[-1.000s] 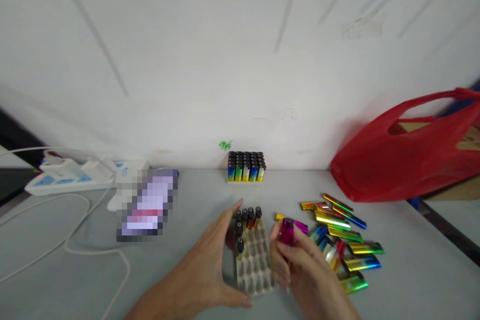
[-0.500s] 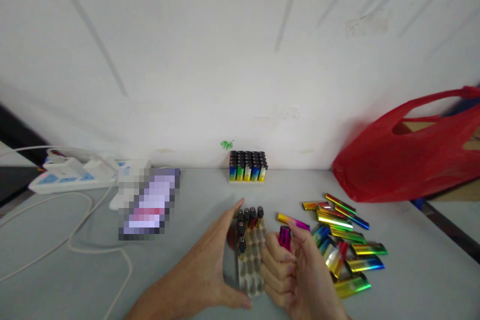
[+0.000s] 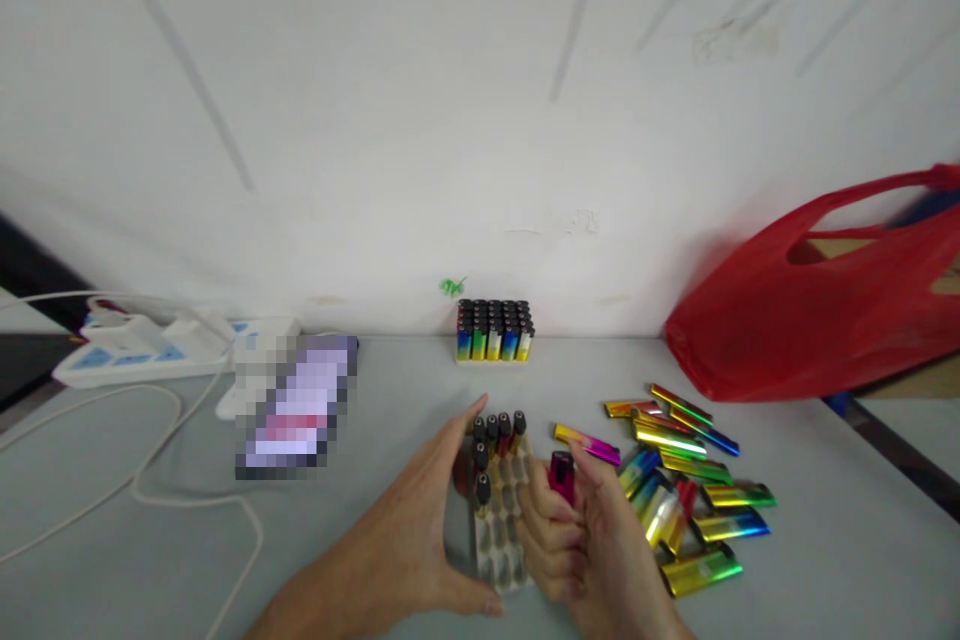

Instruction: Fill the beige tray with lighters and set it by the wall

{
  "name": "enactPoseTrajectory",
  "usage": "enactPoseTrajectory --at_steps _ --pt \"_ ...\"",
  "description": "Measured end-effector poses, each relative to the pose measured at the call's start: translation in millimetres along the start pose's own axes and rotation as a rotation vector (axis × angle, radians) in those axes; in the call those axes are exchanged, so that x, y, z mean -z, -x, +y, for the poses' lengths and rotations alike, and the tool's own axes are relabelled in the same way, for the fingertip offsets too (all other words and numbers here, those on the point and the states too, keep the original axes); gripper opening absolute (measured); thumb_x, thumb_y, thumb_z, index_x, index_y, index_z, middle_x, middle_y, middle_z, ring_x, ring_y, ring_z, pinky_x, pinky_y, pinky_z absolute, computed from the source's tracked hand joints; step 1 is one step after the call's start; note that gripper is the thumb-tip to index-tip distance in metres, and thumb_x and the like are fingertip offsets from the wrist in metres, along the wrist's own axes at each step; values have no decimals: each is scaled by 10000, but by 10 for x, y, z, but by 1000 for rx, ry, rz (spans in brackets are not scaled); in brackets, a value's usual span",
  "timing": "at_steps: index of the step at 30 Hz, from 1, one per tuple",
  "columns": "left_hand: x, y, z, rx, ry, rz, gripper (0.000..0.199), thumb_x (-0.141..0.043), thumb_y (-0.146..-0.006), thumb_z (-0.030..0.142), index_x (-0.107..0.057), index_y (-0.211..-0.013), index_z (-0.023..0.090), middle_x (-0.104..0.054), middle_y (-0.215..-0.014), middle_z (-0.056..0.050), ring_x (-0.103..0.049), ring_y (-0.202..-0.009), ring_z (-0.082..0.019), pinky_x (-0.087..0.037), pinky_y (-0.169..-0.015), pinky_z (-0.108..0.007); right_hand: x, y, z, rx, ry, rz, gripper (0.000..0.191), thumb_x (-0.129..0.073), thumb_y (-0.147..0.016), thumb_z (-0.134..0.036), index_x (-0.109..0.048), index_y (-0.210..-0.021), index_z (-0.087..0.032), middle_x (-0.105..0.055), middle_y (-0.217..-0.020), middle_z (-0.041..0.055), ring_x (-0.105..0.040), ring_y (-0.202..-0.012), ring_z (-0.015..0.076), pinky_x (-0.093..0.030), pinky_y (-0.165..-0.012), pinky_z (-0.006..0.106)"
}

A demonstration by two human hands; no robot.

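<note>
The right hand (image 3: 581, 535) grips a magenta lighter (image 3: 562, 476) with fingers curled around the body and the thumb along its right side. The lighter is located just right of the pale tray (image 3: 498, 532). Its long axis is near upright, with a slight lean left; the dark top end points up, and the lower end is hidden by the fingers.

The left hand (image 3: 416, 530) spans the left side of the tray, thumb at the near end and index finger at the far end, spread apart. Whether they press on the tray cannot be told.

Six black-topped lighters (image 3: 483, 492) stand upright in the tray: four along the far row, two more down the left column. To the right, loose lighters (image 3: 670, 438) lie flat, axes in mixed directions.
</note>
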State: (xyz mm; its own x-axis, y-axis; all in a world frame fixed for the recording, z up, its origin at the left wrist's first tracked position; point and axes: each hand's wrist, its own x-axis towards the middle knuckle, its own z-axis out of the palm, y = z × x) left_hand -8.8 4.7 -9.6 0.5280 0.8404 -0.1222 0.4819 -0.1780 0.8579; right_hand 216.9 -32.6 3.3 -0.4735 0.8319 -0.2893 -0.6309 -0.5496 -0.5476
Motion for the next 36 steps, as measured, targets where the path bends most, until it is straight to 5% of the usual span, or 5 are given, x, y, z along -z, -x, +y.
enactPoseTrajectory --at_steps 11,17,27,32,36 --pt "9 15 3 1 -3 -11 1714 -1209 -607 330 -130 -1938 340 -273 -1986 -153 -321 -1799 -502 -180 -1502 -673 -101 -16 -178 124 99 -23 813 -909 -833 -838 -359 -638 -272 -220 -548 -150 -88 -463 41 -87 -426 229" --pt "-3 5 -25 29 4 -12 1737 -1216 -576 331 -132 -1932 370 -291 -1980 -132 -339 -1792 -490 -205 -1499 -661 -106 -130 -426 225 256 102 732 -838 -867 -811 -373 -649 -290 -198 -593 -137 -98 -534 84 -90 -481 264" --pt "-10 8 -32 22 12 2 1745 -1224 -562 338 -146 -1933 382 -348 -1957 -142 -395 -1759 -512 -258 -1482 -677 62 -181 -362 262 295 200 654 -817 -871 -725 -382 -639 -294 -174 -598 -140 -72 -549 92 -74 -488 269" --pt "2 -5 20 44 2 0 1757 -1236 -531 331 -175 -1931 381 -339 -1964 -131 -365 -1776 -508 -248 -1486 -671 99 -215 -332 261 323 229 715 -852 -869 -884 -523 -736 -263 -250 -620 -136 -102 -555 100 -115 -485 259" --pt "2 -5 -10 46 4 -2 1748 -1230 -549 322 -162 -1932 361 -326 -1967 -147 -359 -1779 -505 -232 -1488 -681 101 -222 -294 465 418 230 659 -751 -1005 -880 -665 -894 -236 -457 -699 -79 -305 -566 119 -292 -554 278"
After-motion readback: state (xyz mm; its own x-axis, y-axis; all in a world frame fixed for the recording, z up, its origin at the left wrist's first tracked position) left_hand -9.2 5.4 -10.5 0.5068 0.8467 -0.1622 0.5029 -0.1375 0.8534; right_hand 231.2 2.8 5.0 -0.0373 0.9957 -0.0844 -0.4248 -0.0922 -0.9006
